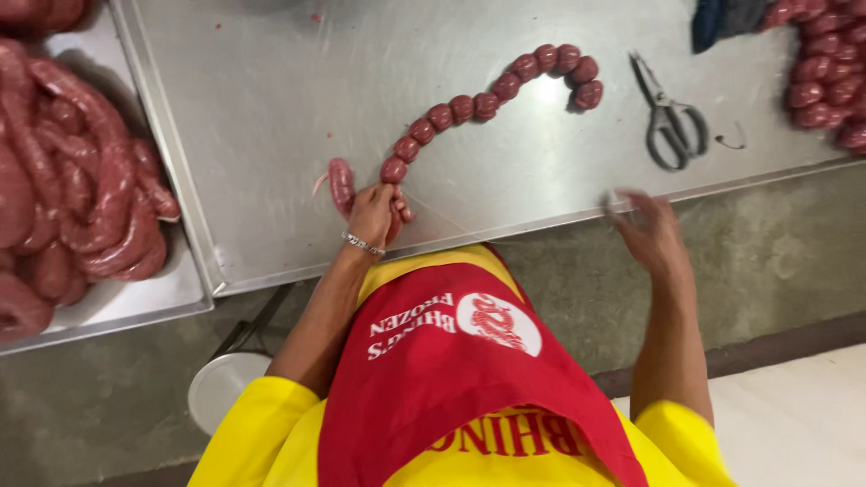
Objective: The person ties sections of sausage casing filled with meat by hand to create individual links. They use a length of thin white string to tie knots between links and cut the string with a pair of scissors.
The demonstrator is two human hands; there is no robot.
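My left hand [372, 215], with a silver bracelet on the wrist, is closed around the near end of a sausage chain [487, 104]. The chain of small round pink links curves up and to the right across the steel table [271, 90]. A loose, longer piece of sausage [341, 185] sticks out to the left of that hand. My right hand [651, 236] hovers at the table's front edge, well to the right, blurred by motion with its fingers pointing up-left. A faint pale thread seems to run from the left hand toward it; whether it holds the thread is unclear.
Grey scissors [672, 117] lie on the table right of the chain, with a small wire hook [732, 140] beside them. A pile of tied links [825, 72] sits at the top right. A metal tray [135, 302] on the left holds thick untied sausage [81, 198]. A white round container [221, 388] stands on the floor.
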